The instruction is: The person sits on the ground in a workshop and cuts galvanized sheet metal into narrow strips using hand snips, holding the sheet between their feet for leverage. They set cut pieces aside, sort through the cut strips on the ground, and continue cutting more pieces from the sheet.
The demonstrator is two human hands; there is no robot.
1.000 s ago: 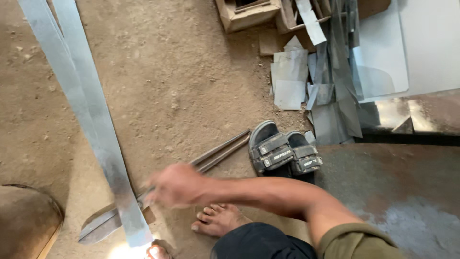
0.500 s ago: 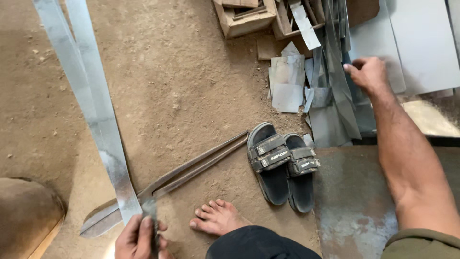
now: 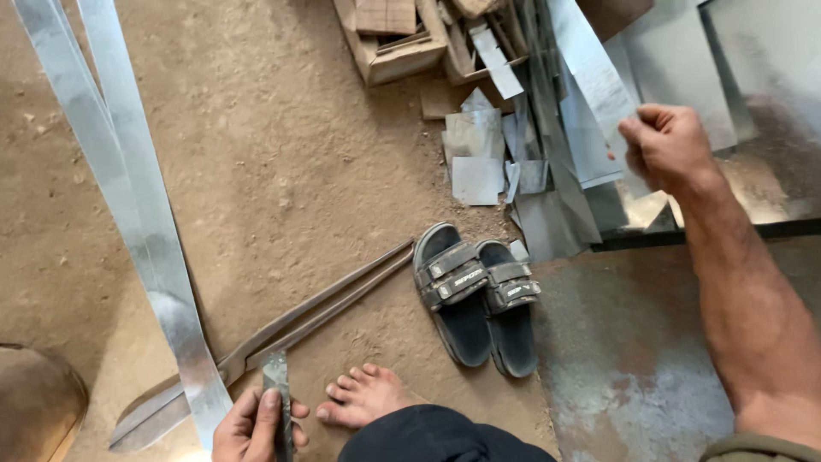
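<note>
Gripped in the left hand (image 3: 252, 425): one small narrow metal offcut (image 3: 277, 376), held upright near the bottom edge, just beside the long metal strips (image 3: 141, 222) and above the large tin snips (image 3: 282, 334) lying on the dirt floor (image 3: 274, 154). Right hand (image 3: 665, 147): closed on a sheet-metal strip (image 3: 590, 73) at upper right, over the scrap pile (image 3: 513, 145); pair of dark sandals (image 3: 479, 295) and one bare foot (image 3: 363, 395) between the hands.

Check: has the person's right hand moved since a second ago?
Yes. The right hand left the long metal shears on the dirt floor, crossed over the pair of black sandals, and now grips a grey sheet-metal strip upper right.
</note>
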